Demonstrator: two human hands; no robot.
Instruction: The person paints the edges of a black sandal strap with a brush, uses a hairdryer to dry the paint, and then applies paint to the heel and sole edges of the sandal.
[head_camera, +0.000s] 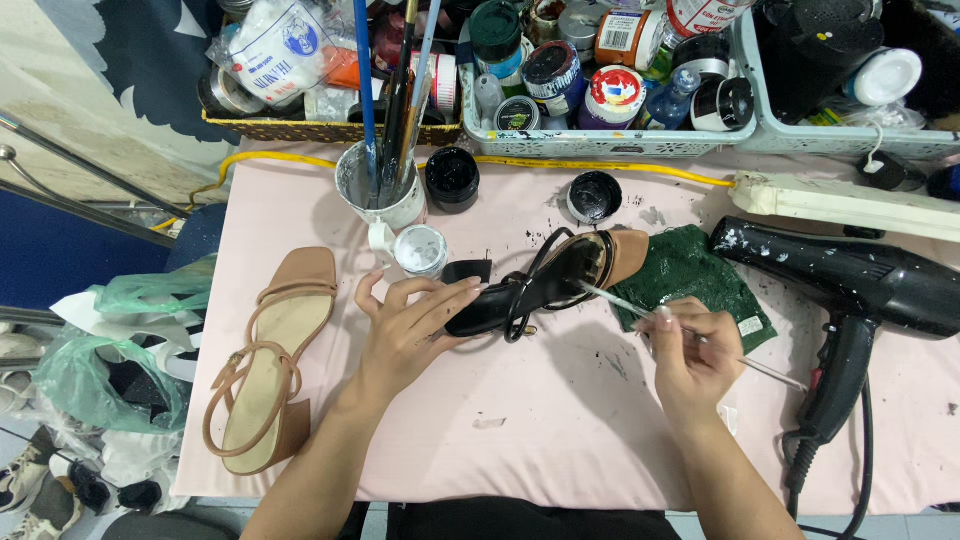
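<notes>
Now two sandals, one black-painted sandal (545, 280) under left hand (405, 325), one tan sandal (265, 360), one brush (640, 308) in right hand (690, 350)

Shoe-repair and recolouring workbench — a pink-covered table (560, 440) stained with black paint. Baskets of paint jars (600, 95), a cup of brushes (385, 185), a black hair dryer (850, 285) and strappy sandals (265, 365) — one partly painted black — mark a craft workshop.

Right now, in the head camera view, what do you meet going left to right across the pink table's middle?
Tan sandal → left hand → black-painted sandal → right hand holding a thin brush → black hair dryer.
</notes>
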